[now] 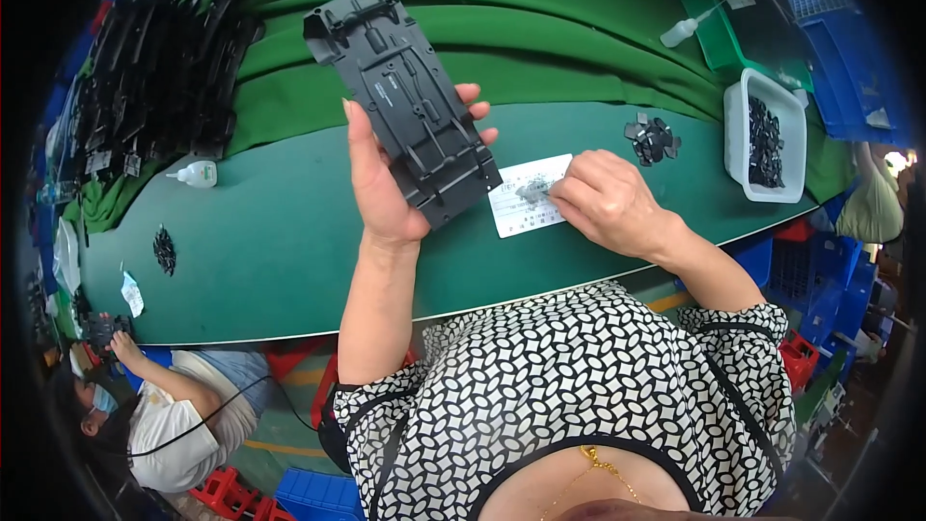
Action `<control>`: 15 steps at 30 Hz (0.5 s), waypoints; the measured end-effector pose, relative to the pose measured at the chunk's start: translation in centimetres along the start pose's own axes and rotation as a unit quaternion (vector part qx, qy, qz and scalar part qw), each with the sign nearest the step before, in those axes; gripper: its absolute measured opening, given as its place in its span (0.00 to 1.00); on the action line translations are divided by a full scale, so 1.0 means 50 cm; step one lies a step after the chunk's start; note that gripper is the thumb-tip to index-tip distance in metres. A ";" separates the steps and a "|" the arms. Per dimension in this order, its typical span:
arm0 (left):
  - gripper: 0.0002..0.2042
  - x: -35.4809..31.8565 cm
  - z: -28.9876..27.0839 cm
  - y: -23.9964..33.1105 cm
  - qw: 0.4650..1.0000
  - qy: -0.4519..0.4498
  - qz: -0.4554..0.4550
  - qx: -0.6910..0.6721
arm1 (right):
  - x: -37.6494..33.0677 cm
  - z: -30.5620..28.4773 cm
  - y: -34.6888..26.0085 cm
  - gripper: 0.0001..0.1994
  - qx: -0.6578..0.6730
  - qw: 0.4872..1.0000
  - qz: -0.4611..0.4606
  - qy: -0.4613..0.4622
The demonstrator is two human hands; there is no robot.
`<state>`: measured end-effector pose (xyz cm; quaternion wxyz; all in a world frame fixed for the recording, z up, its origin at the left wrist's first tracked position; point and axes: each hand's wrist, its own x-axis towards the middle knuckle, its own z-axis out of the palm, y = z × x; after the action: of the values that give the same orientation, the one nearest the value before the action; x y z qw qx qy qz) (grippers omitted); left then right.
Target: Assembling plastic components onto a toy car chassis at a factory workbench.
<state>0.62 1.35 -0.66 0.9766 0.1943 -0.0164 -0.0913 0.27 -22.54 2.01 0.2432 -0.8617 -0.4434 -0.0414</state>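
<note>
My left hand (384, 195) grips a long black plastic chassis (410, 101) by its near end, tilted up above the table. Ribs, slots and a small white marking show on its face. Beside it, a white printed card (511, 219) lies on the green table. On the card sits a small heap of tiny grey pieces (531, 191), too small to name. My right hand (612, 203) is over the card's right side, thumb and fingers pinched together at the heap. Whatever is between those fingertips is hidden.
Small black parts (653, 138) lie right of the card, near a white bin (799, 159) of black parts. Glue bottles (200, 174) (681, 33) stand left and far right. Black panels (169, 77) pile up at left on green cloth (540, 48). A co-worker (188, 415) sits lower left.
</note>
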 end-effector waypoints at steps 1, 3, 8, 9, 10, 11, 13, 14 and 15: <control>0.38 -0.001 0.001 -0.001 1.000 0.006 -0.002 0.004 | 0.000 -0.001 0.000 0.07 0.010 1.000 0.001 0.008; 0.38 -0.001 0.005 -0.002 1.000 0.009 -0.007 0.008 | 0.007 -0.005 0.003 0.06 0.039 0.999 0.003 0.031; 0.40 -0.005 0.020 -0.004 1.000 0.015 -0.008 0.011 | 0.025 -0.039 -0.006 0.03 0.458 0.822 0.338 0.019; 0.40 -0.005 0.019 -0.005 1.000 -0.003 -0.008 0.005 | 0.033 -0.038 -0.005 0.02 0.500 0.790 0.353 0.035; 0.40 -0.005 0.019 -0.005 1.000 -0.003 -0.011 0.003 | 0.039 -0.040 -0.011 0.02 0.482 0.801 0.353 0.025; 0.40 -0.005 0.020 -0.005 1.000 -0.008 -0.016 0.007 | 0.045 -0.042 -0.023 0.01 0.462 0.826 0.322 0.035; 0.41 -0.006 0.021 -0.006 1.000 -0.011 -0.021 0.010 | 0.057 -0.039 -0.040 0.04 0.351 0.910 0.211 0.064; 0.40 -0.006 0.022 -0.007 1.000 -0.011 -0.025 0.015 | 0.061 -0.033 -0.039 0.04 0.351 0.910 0.213 0.063; 0.40 -0.006 0.022 -0.007 0.999 -0.010 -0.028 0.021 | 0.067 -0.024 -0.034 0.06 0.251 0.957 0.104 0.106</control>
<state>0.18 0.70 0.22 0.9691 0.2142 -0.0227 -0.1203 1.15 -19.76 4.67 0.4999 -0.8050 -0.3193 0.0053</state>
